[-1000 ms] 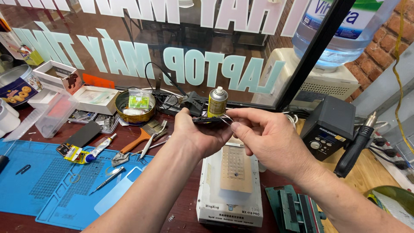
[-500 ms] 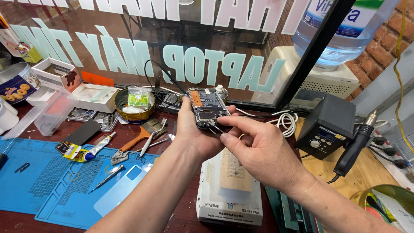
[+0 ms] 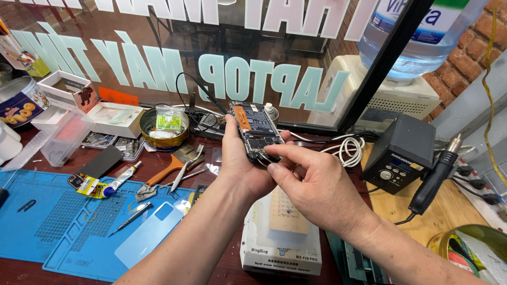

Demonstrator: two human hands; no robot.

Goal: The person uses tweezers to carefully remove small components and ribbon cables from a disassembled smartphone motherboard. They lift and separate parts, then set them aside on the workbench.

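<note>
My left hand [image 3: 240, 161] holds an opened phone [image 3: 254, 128] upright above the bench, its back cover off, showing dark boards and an orange strip. My right hand [image 3: 311, 184] has its fingertips pinched at the phone's lower edge, touching a thin part there that is too small to make out. Both hands hover over a white heating plate unit [image 3: 280, 237].
A blue work mat [image 3: 58, 221] lies at the left with a screwdriver, tweezers, a glue tube and a pale blue phone back panel [image 3: 150, 232]. A round tin [image 3: 163, 126] and boxes stand behind. A black soldering station [image 3: 404, 153] with handle stands at the right. Glass pane behind.
The phone has been turned up from a flat, edge-on hold so its open back faces me. My right fingers have moved to its lower edge.
</note>
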